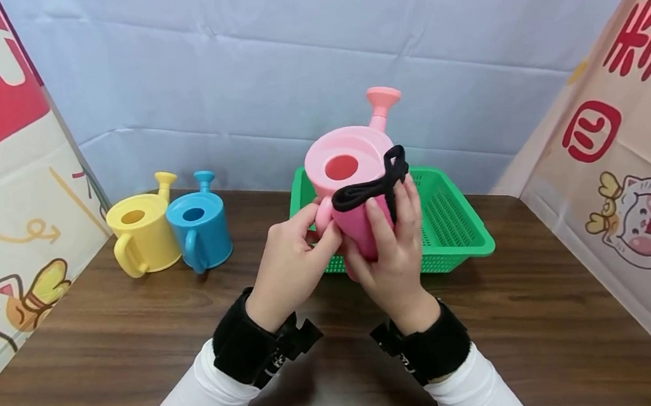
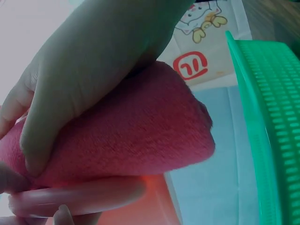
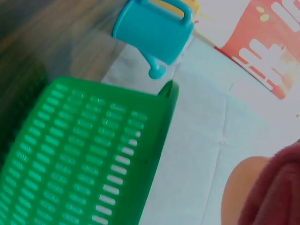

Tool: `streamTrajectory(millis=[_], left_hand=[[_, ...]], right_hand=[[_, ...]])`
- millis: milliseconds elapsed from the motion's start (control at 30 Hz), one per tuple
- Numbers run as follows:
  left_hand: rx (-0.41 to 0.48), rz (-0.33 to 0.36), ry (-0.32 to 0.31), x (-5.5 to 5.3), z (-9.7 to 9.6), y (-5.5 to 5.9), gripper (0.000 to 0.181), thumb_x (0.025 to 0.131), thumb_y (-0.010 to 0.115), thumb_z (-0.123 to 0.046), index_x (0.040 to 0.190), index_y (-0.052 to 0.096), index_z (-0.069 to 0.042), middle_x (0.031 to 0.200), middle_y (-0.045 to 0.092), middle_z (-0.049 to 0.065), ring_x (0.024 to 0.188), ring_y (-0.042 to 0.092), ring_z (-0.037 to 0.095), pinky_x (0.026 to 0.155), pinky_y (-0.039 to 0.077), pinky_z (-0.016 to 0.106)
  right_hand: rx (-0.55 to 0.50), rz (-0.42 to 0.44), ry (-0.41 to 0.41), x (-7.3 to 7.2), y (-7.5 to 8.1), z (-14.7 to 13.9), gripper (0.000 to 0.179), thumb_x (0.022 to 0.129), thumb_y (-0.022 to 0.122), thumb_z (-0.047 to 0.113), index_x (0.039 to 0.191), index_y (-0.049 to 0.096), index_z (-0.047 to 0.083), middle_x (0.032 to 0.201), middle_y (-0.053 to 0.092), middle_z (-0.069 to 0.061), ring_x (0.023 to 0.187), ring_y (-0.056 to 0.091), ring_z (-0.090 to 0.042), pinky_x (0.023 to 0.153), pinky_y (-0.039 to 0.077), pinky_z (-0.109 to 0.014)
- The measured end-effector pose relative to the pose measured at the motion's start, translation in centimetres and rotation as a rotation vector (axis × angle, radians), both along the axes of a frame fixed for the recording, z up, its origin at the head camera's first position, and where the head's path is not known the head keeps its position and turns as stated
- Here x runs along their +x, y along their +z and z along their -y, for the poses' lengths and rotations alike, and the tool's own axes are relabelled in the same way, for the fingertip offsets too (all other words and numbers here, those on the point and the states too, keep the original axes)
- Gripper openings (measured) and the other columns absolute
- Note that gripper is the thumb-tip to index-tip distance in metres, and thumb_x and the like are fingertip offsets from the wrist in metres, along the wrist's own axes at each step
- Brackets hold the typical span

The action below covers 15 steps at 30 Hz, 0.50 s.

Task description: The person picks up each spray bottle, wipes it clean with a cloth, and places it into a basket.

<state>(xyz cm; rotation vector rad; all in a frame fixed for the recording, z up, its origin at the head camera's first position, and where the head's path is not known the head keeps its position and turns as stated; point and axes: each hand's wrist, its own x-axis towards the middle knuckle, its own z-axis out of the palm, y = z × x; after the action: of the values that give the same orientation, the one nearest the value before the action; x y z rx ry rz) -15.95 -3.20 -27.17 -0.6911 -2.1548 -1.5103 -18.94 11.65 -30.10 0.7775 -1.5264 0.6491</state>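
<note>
A pink watering can (image 1: pixel 322 158) is held up in front of the green basket, its spout pointing to the back right. My left hand (image 1: pixel 292 253) pinches the can's loop handle (image 2: pixel 93 194). Against the can's near side lies a rolled dark pink towel (image 2: pixel 140 126), tied with a black band (image 1: pixel 353 195). My right hand (image 1: pixel 389 255) grips this roll, fingers curled over its right side. In the right wrist view only an edge of the towel (image 3: pixel 281 192) shows. The can's lower part is hidden behind the hands and towel.
The green basket (image 1: pixel 455 215) with slotted walls stands on the wooden table (image 1: pixel 541 313). To the left, a yellow watering can (image 1: pixel 153 239) and a blue watering can (image 1: pixel 213 228) stand side by side. Cloth screens rise at the back and both sides.
</note>
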Motion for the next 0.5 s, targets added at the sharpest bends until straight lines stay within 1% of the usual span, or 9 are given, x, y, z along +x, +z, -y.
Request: streamTrajectory(millis=[67,133,233,300,400,500], left_hand=[[-0.013,-0.021,-0.005,0.0,-0.1,0.1,0.013,0.092,0.057,-0.019,0.082,0.054,-0.011,0.056,0.045,-0.002,0.043,0.038,0.014,0.045,0.040,0.028],[-0.027,-0.039,0.007,0.1,0.0,0.1,0.015,0.091,0.058,-0.020,0.079,0.053,-0.012,0.056,0.045,-0.003,0.043,0.038,0.013,0.045,0.040,0.027],[-0.034,-0.047,0.027,0.1,0.1,0.0,0.016,0.089,0.061,-0.021,0.078,0.054,-0.012,0.059,0.050,-0.006,0.045,0.043,0.010,0.047,0.044,0.026],[-0.032,-0.045,0.026,0.1,0.2,0.0,0.017,0.089,0.062,-0.022,0.078,0.055,-0.012,0.061,0.054,-0.007,0.047,0.047,0.007,0.049,0.045,0.025],[-0.032,-0.060,0.017,0.1,0.2,0.0,0.018,0.090,0.062,-0.022,0.077,0.055,-0.012,0.064,0.057,-0.008,0.051,0.052,0.005,0.051,0.047,0.024],[-0.034,-0.083,0.005,0.0,0.2,0.1,0.017,0.090,0.061,-0.023,0.079,0.057,-0.011,0.066,0.059,-0.007,0.054,0.054,0.003,0.052,0.048,0.024]], right_hand=[[-0.037,0.012,0.036,-0.1,0.1,-0.4,0.057,0.088,0.061,0.027,0.140,0.039,0.025,0.142,0.033,-0.013,0.126,0.031,-0.045,0.096,0.037,-0.054],[-0.080,0.039,0.091,-0.2,0.2,-0.7,0.058,0.087,0.062,0.030,0.140,0.040,0.026,0.141,0.033,-0.017,0.124,0.033,-0.044,0.094,0.041,-0.050],[-0.145,0.106,0.188,-0.2,0.4,-1.2,0.061,0.085,0.062,0.034,0.140,0.038,0.024,0.139,0.031,-0.023,0.123,0.035,-0.041,0.090,0.045,-0.041],[-0.190,0.147,0.248,-0.2,0.6,-1.6,0.063,0.084,0.060,0.033,0.140,0.036,0.014,0.137,0.032,-0.025,0.120,0.038,-0.039,0.089,0.046,-0.037],[-0.255,0.236,0.366,-0.3,1.3,-2.3,0.068,0.081,0.055,0.023,0.139,0.027,-0.001,0.136,0.036,-0.023,0.116,0.042,-0.036,0.088,0.045,-0.035],[-0.318,0.351,0.462,-0.3,2.0,-3.1,0.070,0.078,0.048,0.013,0.140,0.021,-0.006,0.131,0.042,-0.018,0.112,0.045,-0.032,0.085,0.047,-0.031]])
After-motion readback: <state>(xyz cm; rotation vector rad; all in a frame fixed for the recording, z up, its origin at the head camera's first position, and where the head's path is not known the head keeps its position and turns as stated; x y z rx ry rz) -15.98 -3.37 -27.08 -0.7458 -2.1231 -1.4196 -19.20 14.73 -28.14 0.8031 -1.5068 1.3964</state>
